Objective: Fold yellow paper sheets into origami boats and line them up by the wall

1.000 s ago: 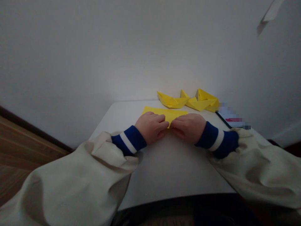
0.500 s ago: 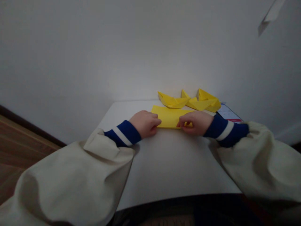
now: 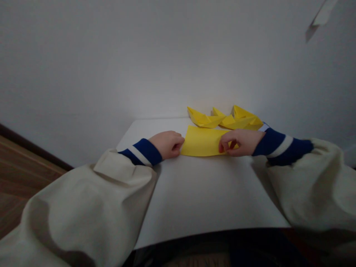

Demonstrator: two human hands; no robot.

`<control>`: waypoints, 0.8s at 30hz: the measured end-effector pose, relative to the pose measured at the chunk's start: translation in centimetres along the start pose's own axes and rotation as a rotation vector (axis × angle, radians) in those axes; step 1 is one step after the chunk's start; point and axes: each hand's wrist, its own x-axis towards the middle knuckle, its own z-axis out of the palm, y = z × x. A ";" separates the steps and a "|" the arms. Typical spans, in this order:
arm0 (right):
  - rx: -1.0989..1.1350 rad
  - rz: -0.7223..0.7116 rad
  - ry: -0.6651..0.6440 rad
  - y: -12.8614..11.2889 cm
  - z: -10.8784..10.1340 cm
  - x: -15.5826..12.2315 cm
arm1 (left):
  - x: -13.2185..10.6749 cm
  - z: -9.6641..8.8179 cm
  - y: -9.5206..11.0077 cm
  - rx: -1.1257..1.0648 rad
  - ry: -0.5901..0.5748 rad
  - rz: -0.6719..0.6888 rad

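Note:
A flat sheet of yellow paper (image 3: 203,141) lies on the white table, its long side running left to right. At its left edge is my left hand (image 3: 167,144), fingers curled closed with thumb and forefinger on the paper's side. My right hand (image 3: 241,142) covers the right end, its fingertips pinched at the near right part of the sheet. Just behind the sheet sit folded yellow paper boats: one on the left (image 3: 205,119) and others on the right (image 3: 243,119), overlapping one another.
The white table (image 3: 211,200) reaches back to a grey-white wall (image 3: 167,59). A wooden surface (image 3: 25,181) shows at the far left. A pale strip (image 3: 324,15) sticks out from the wall at the upper right.
My hands have moved apart, the left one leftward and the right one rightward. More of the yellow sheet shows, and its near edge now reaches closer to me. My right sleeve now covers the screen-like item.

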 end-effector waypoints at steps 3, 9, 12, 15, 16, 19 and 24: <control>-0.035 0.049 0.025 -0.4 0.1 0.2 | 0.0 -0.3 0.8 -0.020 0.097 -0.065; -0.176 0.118 0.210 -3.5 0.4 1.2 | 0.7 -0.6 2.7 0.112 0.128 0.134; -0.159 0.053 0.202 -4.7 0.5 1.4 | 1.1 -0.9 2.9 0.204 0.109 0.139; -0.102 -0.029 0.132 -4.7 0.6 1.2 | 1.0 -1.0 2.8 0.235 0.132 0.082; -0.087 -0.054 0.115 -4.3 0.6 1.1 | 0.9 -1.1 2.8 0.225 0.144 0.061; -0.081 -0.110 0.083 -2.7 0.9 0.7 | 0.4 -1.0 2.8 0.151 0.169 0.009; -0.131 -0.103 0.107 -0.3 1.1 0.8 | 0.0 -1.0 3.1 0.026 0.149 -0.026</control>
